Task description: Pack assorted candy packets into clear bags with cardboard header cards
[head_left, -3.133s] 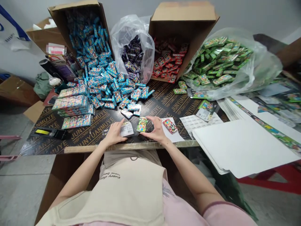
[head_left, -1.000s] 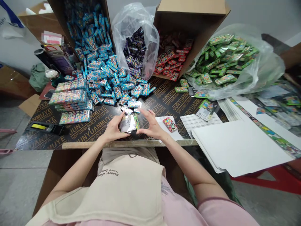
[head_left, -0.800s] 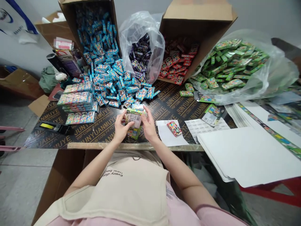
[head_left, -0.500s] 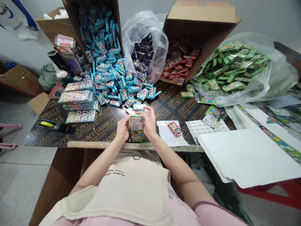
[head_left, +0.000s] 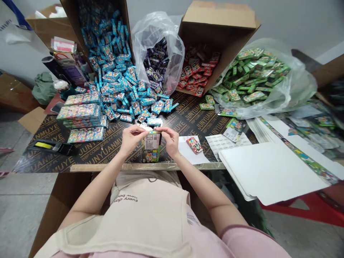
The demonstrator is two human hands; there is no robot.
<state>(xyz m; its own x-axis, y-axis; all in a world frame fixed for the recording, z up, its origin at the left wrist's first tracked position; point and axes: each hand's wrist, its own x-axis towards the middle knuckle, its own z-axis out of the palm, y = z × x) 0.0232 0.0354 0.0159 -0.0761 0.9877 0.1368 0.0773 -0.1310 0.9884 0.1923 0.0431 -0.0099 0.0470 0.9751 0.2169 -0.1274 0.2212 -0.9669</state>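
A dark printed packet (head_left: 152, 150) with green edges and a pale label panel stands at the table's front edge, in front of my body. My left hand (head_left: 133, 139) pinches its upper left corner between thumb and fingertips. At the upper right corner, my right hand (head_left: 170, 141) has its thumb and fingers closed on the top edge. Just behind the packet lies a small blue box (head_left: 154, 122) on something white. To the right, a red printed box (head_left: 194, 145) rests on a white sheet (head_left: 185, 154).
Blue boxes (head_left: 118, 79) spill from a carton at the back. Beside them are a bag of purple boxes (head_left: 156, 59), red boxes in a carton (head_left: 217, 27), and a bag of green boxes (head_left: 255, 75). Stacked packs (head_left: 80, 109) and a tape dispenser (head_left: 51, 146) stand left; white boards (head_left: 271, 168) lie right.
My left hand's fingers have moved up to the packet's top edge, and both hands sit at its upper corners. The whole view has shifted slightly.
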